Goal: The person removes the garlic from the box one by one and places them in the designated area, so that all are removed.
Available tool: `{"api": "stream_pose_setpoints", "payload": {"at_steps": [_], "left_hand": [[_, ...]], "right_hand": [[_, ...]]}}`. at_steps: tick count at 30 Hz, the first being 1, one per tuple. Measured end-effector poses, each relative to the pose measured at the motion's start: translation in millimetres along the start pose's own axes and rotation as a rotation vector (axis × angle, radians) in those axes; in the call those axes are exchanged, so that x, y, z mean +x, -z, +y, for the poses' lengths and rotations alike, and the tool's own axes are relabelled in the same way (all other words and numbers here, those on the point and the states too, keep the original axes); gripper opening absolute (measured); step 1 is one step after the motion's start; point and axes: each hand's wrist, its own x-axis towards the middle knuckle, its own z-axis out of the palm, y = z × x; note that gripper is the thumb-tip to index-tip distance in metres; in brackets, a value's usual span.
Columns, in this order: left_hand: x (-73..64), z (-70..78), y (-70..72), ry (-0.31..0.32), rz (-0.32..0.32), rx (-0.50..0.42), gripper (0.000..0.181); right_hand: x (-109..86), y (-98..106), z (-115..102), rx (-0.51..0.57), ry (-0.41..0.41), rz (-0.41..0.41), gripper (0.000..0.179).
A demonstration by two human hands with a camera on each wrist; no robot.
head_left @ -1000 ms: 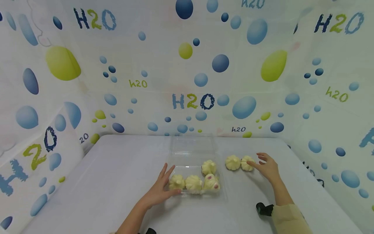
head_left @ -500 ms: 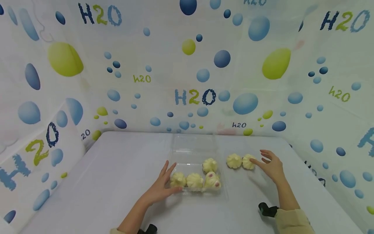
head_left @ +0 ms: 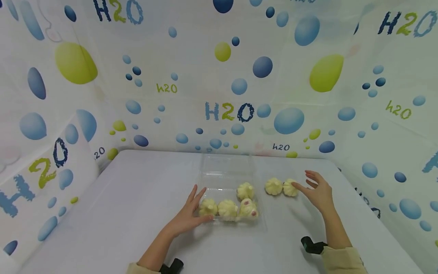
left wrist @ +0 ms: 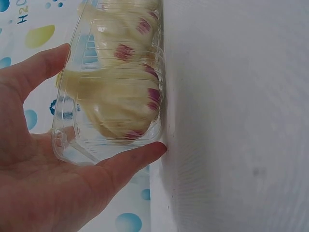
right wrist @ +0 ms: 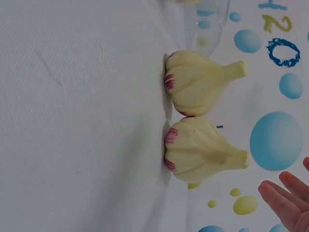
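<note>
White sheeting (head_left: 195,57) printed with blue and green drops (head_left: 289,120) and "H2O" lettering (head_left: 227,112) rises beyond the far, left and right edges of the white bench (head_left: 137,190), dimly lit.

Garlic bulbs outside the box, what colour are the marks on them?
Purplish marks on cream garlic bulbs; the right wrist view shows them best.

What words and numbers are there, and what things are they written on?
All on the backdrop:
"H2O", middle
"H2O", upper left, top cut off
"H2O", upper right
"H2O", slanting, left side
"h2O", green, left
"h2O", green, right
"h2O", small, dark, above the table
"2O", left corner
Letters at the top edge and far right are too cut off to read.
Wrist views repeat "H2O", partly cut off.
I see none on the garlic, clear box or table.
</note>
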Motion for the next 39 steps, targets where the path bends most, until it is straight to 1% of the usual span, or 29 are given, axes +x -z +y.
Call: {"api": "stream_pose_setpoints", "payload": {"at_steps": [2, 4, 5, 6, 9, 12, 13, 17, 19, 20, 23, 26, 27, 28, 30, 31, 33, 37, 38, 39], "left_hand": [[0.1, -0.7, 0.1, 0.007, -0.005, -0.005, 0.087], [0.1, -1.1, 0.2, 0.009, -0.006, -0.010, 0.087], [0.2, -1.1, 0.2, 0.008, -0.006, -0.013, 0.087], [0.3, -1.2, 0.2, 0.010, -0.006, -0.017, 0.087], [0.4, -1.0, 0.3, 0.013, -0.002, -0.017, 0.087], [0.7, -1.0, 0.6, 0.014, 0.001, -0.014, 0.087], [0.5, -0.8, 0.7, 0.015, 0.001, -0.014, 0.087], [-0.4, -0.6, 0.5, 0.017, -0.002, -0.025, 0.086], [-0.6, -0.5, 0.2, 0.020, -0.003, -0.028, 0.086], [-0.6, -0.6, 0.1, 0.019, -0.004, -0.027, 0.086], [0.0, -1.8, 0.0, 0.015, -0.003, -0.016, 0.086], [-1.5, -3.6, 0.8, 0.009, -0.007, -0.018, 0.086], [-2.3, -4.3, 1.1, 0.007, -0.008, -0.018, 0.087], [-3.2, -4.8, 1.5, 0.006, -0.010, -0.020, 0.087], [-5.0, -5.1, 2.6, 0.004, -0.015, -0.022, 0.087], [-5.8, -5.1, 3.2, 0.003, -0.016, -0.021, 0.087], [-7.6, -5.0, 4.4, 0.001, -0.019, -0.019, 0.087], [-11.7, -4.2, 7.1, -0.001, -0.028, -0.019, 0.086], [-12.7, -4.2, 7.8, -0.001, -0.031, -0.018, 0.086], [-13.9, -4.1, 8.4, 0.000, -0.032, -0.018, 0.086]], "right_hand": [[2.7, -4, 7, 0.005, 0.015, 0.020, 0.084], [3.9, -4, 7, 0.024, 0.013, 0.024, 0.083], [4.3, -4, 5, 0.028, 0.010, 0.022, 0.083], [2.4, -2, -2, 0.065, 0.017, 0.005, 0.082], [2.2, -3, -7, 0.080, -0.001, -0.017, 0.082], [1.6, -8, -9, 0.074, 0.007, -0.013, 0.083], [3.0, -12, -4, 0.046, 0.006, 0.008, 0.083], [-0.1, -18, -4, 0.074, 0.046, 0.018, 0.081], [-3.8, -19, -9, 0.087, 0.066, 0.011, 0.080], [-10.5, -13, -27, 0.102, 0.054, -0.015, 0.078], [-13.3, -17, -30, 0.116, 0.068, -0.020, 0.077], [-15.4, -22, -28, 0.129, 0.056, -0.019, 0.075], [-11.8, -29, -12, 0.114, 0.078, 0.001, 0.075], [-14.1, -29, -15, 0.115, 0.074, -0.002, 0.074], [-20.4, -28, -23, 0.105, 0.058, -0.011, 0.072], [-25.4, -24, -32, 0.136, 0.058, -0.035, 0.073], [-35.0, -19, -51, 0.164, 0.038, -0.064, 0.072], [-53.2, -10, -90, 0.234, 0.013, -0.089, 0.069], [-56.4, -11, -97, 0.220, 0.007, -0.083, 0.068], [-60.1, -9, -106, 0.237, 0.006, -0.091, 0.068]]}}
